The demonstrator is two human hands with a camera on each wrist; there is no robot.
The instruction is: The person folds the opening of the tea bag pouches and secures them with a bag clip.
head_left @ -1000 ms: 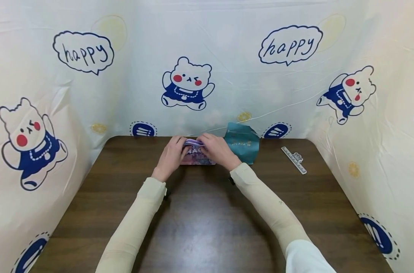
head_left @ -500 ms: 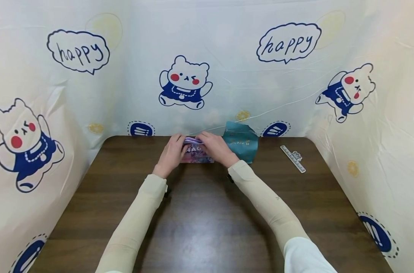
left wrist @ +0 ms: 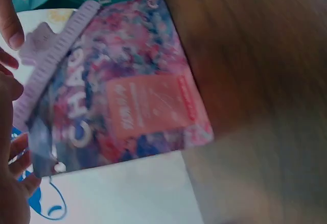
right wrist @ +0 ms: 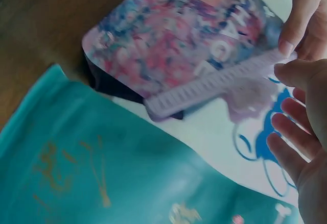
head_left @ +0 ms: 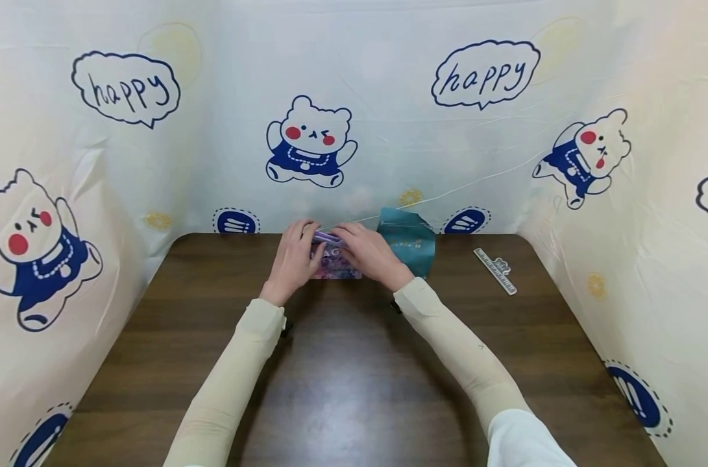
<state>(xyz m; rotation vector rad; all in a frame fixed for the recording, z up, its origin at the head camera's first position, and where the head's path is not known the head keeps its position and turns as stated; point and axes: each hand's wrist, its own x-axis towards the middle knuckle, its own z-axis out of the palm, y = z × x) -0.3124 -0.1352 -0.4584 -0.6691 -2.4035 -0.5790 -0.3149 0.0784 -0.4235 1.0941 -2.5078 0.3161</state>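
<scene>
A pink-and-blue patterned pouch (head_left: 337, 267) with white lettering stands at the back of the table. Along its top edge runs a purple sealing clip (right wrist: 204, 86) with a small shaped ornament on its side. My left hand (head_left: 291, 263) pinches the clip's left end, thumb in front and fingers behind, as the left wrist view (left wrist: 56, 60) of the strip also has it beside the fingers. From the right, my right hand (head_left: 370, 254) holds the clip, its thumb at the strip in the right wrist view. The fingers behind the pouch are partly hidden in the head view.
A teal pouch (head_left: 413, 243) stands just right of my right hand, partly behind it. Farther right lies a whitish sealing clip (head_left: 495, 272) with a bear ornament on the brown table (head_left: 342, 363). Printed cloth (head_left: 389, 130) encloses the table's back and sides.
The head view has turned slightly, so the scene slides left. The purple clip tilts a little more, and both hands have shifted slightly at the top of the patterned pouch.
</scene>
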